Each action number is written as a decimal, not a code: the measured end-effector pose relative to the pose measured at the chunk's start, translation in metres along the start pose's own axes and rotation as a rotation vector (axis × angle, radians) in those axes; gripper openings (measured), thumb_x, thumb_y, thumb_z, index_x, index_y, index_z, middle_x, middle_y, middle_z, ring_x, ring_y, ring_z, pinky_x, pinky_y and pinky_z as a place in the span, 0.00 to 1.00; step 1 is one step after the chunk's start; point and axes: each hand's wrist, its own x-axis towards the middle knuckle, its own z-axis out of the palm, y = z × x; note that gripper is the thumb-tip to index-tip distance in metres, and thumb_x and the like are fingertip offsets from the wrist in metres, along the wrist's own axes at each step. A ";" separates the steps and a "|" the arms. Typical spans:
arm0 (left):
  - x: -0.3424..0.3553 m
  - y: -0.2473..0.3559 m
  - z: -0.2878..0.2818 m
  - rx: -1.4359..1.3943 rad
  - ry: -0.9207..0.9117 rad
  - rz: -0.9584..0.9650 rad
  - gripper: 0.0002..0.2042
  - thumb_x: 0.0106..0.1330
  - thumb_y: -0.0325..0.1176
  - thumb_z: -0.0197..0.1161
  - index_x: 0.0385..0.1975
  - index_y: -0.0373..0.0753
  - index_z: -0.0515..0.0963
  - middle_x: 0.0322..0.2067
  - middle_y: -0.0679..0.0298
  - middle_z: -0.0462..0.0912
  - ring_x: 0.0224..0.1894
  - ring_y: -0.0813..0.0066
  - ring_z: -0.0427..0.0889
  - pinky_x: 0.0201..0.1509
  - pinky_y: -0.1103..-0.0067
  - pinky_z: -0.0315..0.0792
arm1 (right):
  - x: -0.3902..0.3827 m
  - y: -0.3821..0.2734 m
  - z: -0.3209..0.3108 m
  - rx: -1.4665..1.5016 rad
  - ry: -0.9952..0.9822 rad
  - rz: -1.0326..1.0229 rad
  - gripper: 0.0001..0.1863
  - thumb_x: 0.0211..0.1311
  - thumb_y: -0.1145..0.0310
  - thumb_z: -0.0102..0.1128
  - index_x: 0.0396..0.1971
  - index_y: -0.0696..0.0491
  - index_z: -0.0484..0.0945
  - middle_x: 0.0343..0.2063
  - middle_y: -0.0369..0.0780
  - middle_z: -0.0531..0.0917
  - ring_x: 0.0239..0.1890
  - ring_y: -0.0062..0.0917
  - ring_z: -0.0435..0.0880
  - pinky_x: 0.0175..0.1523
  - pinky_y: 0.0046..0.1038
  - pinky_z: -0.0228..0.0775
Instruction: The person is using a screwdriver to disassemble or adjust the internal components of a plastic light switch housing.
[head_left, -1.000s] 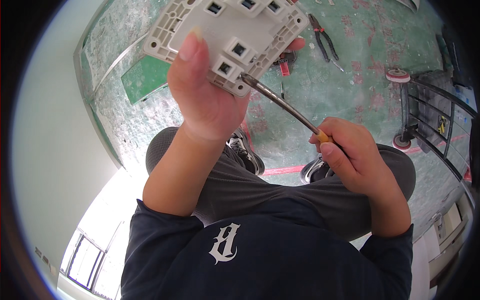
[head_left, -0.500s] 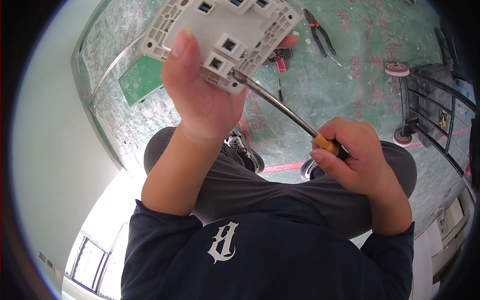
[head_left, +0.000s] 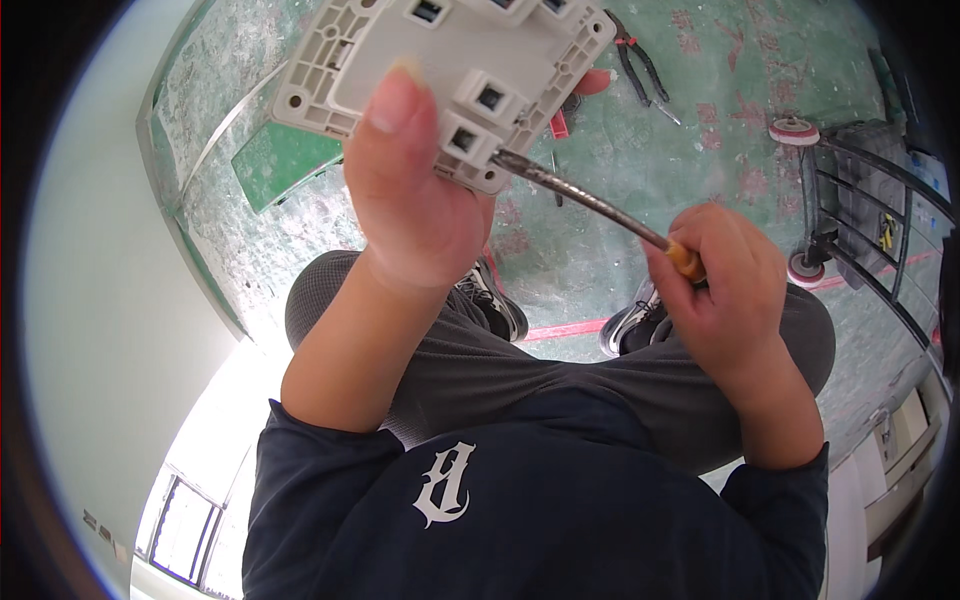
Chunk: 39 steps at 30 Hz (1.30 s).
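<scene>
A white wall socket panel (head_left: 440, 52) is raised at the top of the view, its ribbed back with several square terminals facing me. My left hand (head_left: 415, 205) grips it from below, thumb across the back and fingertips showing past the right edge. In my right hand (head_left: 728, 295) is a screwdriver (head_left: 590, 203), held by its orange and dark handle with the fingers wrapped round. Its metal shaft slants up to the left, and the tip meets the panel's lower edge beside a terminal. What exactly the tip engages is too small to tell.
Pliers with dark and red handles (head_left: 640, 65) lie on the worn green floor (head_left: 590, 250). Near them are a red piece (head_left: 559, 124) and a slim dark tool (head_left: 558, 180). A green board (head_left: 280, 172) lies left; a black wheeled cart (head_left: 880, 200) stands right.
The panel and my left hand have shifted slightly right and come closer. My right hand has moved up and right, and turned over the screwdriver's handle, which now shows less.
</scene>
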 end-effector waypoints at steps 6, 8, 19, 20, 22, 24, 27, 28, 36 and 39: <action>-0.005 -0.004 -0.014 0.084 0.073 -0.006 0.36 0.64 0.59 0.45 0.62 0.35 0.60 0.56 0.48 0.71 0.59 0.47 0.71 0.54 0.61 0.75 | 0.009 0.008 -0.009 -0.227 0.127 -0.078 0.14 0.44 0.74 0.68 0.22 0.53 0.67 0.17 0.40 0.70 0.19 0.36 0.70 0.24 0.33 0.60; -0.001 -0.003 -0.011 0.127 0.034 -0.045 0.39 0.62 0.62 0.44 0.63 0.35 0.59 0.57 0.50 0.70 0.58 0.48 0.72 0.51 0.63 0.75 | 0.012 0.008 -0.010 -0.214 0.144 -0.081 0.14 0.45 0.72 0.68 0.22 0.53 0.67 0.18 0.40 0.70 0.19 0.37 0.71 0.24 0.33 0.60; 0.014 0.018 -0.019 0.043 -0.073 -0.172 0.40 0.62 0.59 0.51 0.66 0.36 0.54 0.64 0.50 0.62 0.62 0.43 0.66 0.50 0.61 0.78 | 0.017 0.059 -0.033 1.386 -0.007 0.783 0.16 0.59 0.69 0.55 0.46 0.57 0.70 0.30 0.37 0.76 0.26 0.18 0.75 0.28 0.17 0.67; 0.014 0.018 -0.017 0.042 -0.104 -0.165 0.38 0.63 0.55 0.54 0.66 0.36 0.54 0.63 0.48 0.62 0.65 0.41 0.61 0.60 0.58 0.72 | 0.018 0.065 -0.037 1.474 -0.010 0.758 0.26 0.60 0.68 0.52 0.58 0.59 0.61 0.38 0.41 0.75 0.28 0.21 0.77 0.30 0.21 0.72; 0.012 0.017 -0.008 0.037 -0.073 -0.168 0.37 0.63 0.53 0.54 0.66 0.37 0.54 0.63 0.49 0.62 0.66 0.41 0.58 0.61 0.58 0.70 | 0.023 0.058 -0.039 1.472 0.028 0.730 0.29 0.60 0.68 0.52 0.61 0.59 0.58 0.40 0.42 0.75 0.29 0.23 0.78 0.33 0.23 0.75; 0.014 0.016 -0.006 0.034 -0.042 -0.173 0.36 0.63 0.51 0.55 0.66 0.37 0.54 0.63 0.49 0.62 0.67 0.41 0.56 0.63 0.57 0.67 | 0.026 0.055 -0.038 1.472 0.066 0.703 0.32 0.60 0.68 0.52 0.64 0.59 0.55 0.41 0.43 0.74 0.31 0.25 0.79 0.35 0.26 0.77; 0.014 0.012 -0.012 0.003 -0.119 -0.155 0.34 0.64 0.47 0.54 0.67 0.38 0.54 0.64 0.51 0.62 0.68 0.41 0.55 0.63 0.57 0.66 | 0.023 0.054 -0.034 1.436 0.013 0.767 0.36 0.60 0.70 0.53 0.67 0.59 0.49 0.45 0.45 0.73 0.34 0.28 0.81 0.38 0.29 0.80; 0.013 0.012 -0.015 0.028 -0.135 -0.153 0.33 0.64 0.47 0.54 0.67 0.39 0.54 0.64 0.51 0.62 0.68 0.41 0.55 0.61 0.58 0.68 | 0.022 0.048 -0.033 1.414 -0.112 0.768 0.36 0.59 0.71 0.54 0.66 0.59 0.51 0.46 0.45 0.74 0.34 0.28 0.81 0.38 0.28 0.79; 0.015 0.009 -0.014 0.099 -0.141 -0.141 0.31 0.64 0.44 0.55 0.66 0.40 0.57 0.63 0.51 0.63 0.66 0.47 0.61 0.51 0.65 0.71 | 0.017 0.061 -0.025 1.407 -0.280 0.782 0.33 0.60 0.72 0.55 0.65 0.57 0.57 0.46 0.44 0.75 0.30 0.22 0.80 0.34 0.23 0.74; 0.013 0.009 -0.015 0.134 -0.112 -0.154 0.31 0.64 0.43 0.56 0.66 0.40 0.57 0.63 0.51 0.62 0.66 0.47 0.61 0.51 0.66 0.72 | 0.022 0.058 -0.024 1.366 0.138 0.879 0.32 0.61 0.72 0.53 0.65 0.55 0.57 0.45 0.45 0.76 0.27 0.20 0.78 0.31 0.22 0.71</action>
